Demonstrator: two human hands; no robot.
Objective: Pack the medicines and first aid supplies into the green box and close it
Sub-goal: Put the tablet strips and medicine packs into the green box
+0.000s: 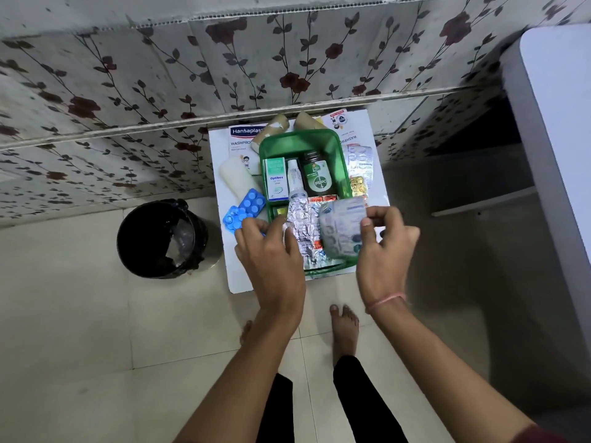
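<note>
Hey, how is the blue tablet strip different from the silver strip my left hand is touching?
The blue tablet strip lies on the white board outside the green box, left of it; the silver strip lies inside the box. The blue one shows large round white tablets; the silver one is crinkled foil with its tablets hidden. The left hand rests on the silver strip's edge. Both are blister packs lying flat.

"Hansaplast" on white box (244, 135), "Optibex" carton (275, 179), "Dettol" bottle (316, 174).

One green box (300, 142) is seen, two brown rolls (275, 124) at twelve o'clock, one bottle (316, 174), one blue strip (244, 207) at nine o'clock.
</note>
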